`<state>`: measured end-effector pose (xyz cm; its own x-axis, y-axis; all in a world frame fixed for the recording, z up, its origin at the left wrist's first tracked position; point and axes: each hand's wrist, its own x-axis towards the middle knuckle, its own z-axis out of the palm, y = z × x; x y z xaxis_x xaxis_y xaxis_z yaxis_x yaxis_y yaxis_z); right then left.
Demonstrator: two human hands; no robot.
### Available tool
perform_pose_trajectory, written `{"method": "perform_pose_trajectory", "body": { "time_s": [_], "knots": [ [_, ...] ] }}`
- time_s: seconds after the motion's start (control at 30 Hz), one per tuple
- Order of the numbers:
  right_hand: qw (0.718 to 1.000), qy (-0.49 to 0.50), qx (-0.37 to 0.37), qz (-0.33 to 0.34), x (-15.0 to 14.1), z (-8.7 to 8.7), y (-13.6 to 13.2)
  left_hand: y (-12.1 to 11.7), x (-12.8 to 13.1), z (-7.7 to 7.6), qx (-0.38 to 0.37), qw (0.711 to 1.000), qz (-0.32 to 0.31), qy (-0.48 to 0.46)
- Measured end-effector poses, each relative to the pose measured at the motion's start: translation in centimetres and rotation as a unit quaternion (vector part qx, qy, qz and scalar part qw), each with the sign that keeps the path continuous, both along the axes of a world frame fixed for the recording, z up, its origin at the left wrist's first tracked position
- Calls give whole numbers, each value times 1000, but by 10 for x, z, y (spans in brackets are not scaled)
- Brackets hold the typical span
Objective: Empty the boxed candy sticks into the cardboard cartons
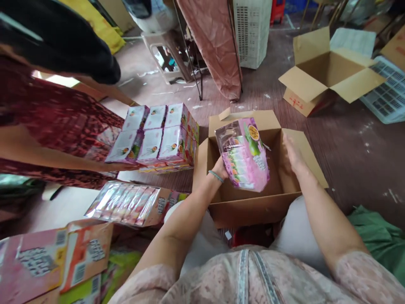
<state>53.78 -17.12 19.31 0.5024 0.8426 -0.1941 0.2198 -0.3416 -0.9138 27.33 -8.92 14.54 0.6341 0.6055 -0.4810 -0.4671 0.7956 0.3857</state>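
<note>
My left hand [222, 168] grips a pink and clear pouch [245, 154] by its lower left edge. The pouch has fruit printed on it and small packets showing through its window. It is held tilted over an open cardboard box [247, 211] between my knees. My right hand [293, 154] is at the box's right flap, fingers stretched out and holding nothing. To the left, a co-worker's arms support a block of several bundled printed boxes [155, 139] beside my carton.
A second open carton [329, 76] stands at the far right by a pale plastic crate [389, 90]. Windowed packs [123, 202] and printed packages [38, 261] lie at left. A stool [167, 55] and white crate [253, 31] are behind; green cloth [376, 236] lies right.
</note>
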Motion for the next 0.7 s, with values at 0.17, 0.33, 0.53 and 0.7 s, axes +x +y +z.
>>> {"method": "perform_pose_trajectory", "body": {
  "time_s": [0.17,0.33,0.53,0.7],
  "knots": [
    [962,150,87,209,-38,-9,-29,-4,23,3,-59,993,103,17],
    [971,40,204,120,-56,-9,-30,-16,36,8,-41,989,145,1],
    [974,-50,192,108,-66,-6,-28,-14,31,12,-52,983,176,24],
    [964,-2,234,130,-30,0,-11,10,-2,10,-65,964,193,172]
  ]
}}
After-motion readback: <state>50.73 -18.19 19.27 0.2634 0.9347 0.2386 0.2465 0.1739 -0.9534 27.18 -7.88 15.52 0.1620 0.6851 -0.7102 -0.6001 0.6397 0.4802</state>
